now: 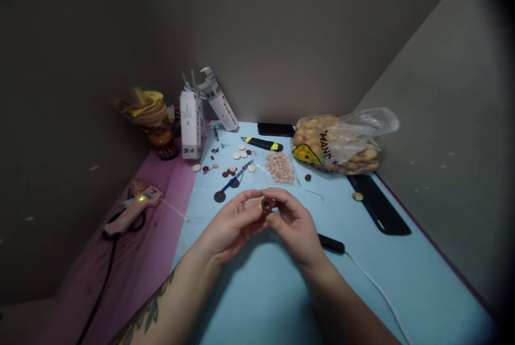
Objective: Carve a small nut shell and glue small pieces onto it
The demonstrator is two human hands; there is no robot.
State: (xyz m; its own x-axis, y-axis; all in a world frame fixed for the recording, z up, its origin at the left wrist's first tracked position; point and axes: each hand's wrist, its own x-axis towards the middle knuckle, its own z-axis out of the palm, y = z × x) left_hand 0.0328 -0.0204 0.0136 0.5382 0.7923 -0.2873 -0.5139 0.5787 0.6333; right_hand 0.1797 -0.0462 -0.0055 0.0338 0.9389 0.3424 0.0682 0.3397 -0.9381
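Small brown ring [271, 207] pinched between left hand [237, 221] and right hand [293, 224]

Hands together at the fingertips, both clamped on the ring, with its hole facing back toward the wearer. Held over the middle of the worktop [257, 302], palms cupped, thumbs on the near side.

Just beyond the hands, a blue pencil [238, 176] lying at a slant, with one end on a black disc [219, 197]. Around it, scattered white buttons [236, 155] and brown buttons [225, 174]. To the right of the pencil, a clear packet [260, 165] of pink beads [280, 168]. Farther back, a black-and-yellow cutter [263, 144], then a dark flat slab [276, 129] beside a bulging plastic bag [350, 133].

Near the right hand, a black handle [332, 243] with a white cord [380, 287] trailing toward the near edge. Farther right, a long black strip [380, 205], with a small round piece [357, 196] at its left edge.

On the pink area at left, a pink glue gun [132, 213], green light glowing. Behind that, a dark cup [166, 146] next to an upright white box [190, 125], plus another, leaning white carton [220, 102].
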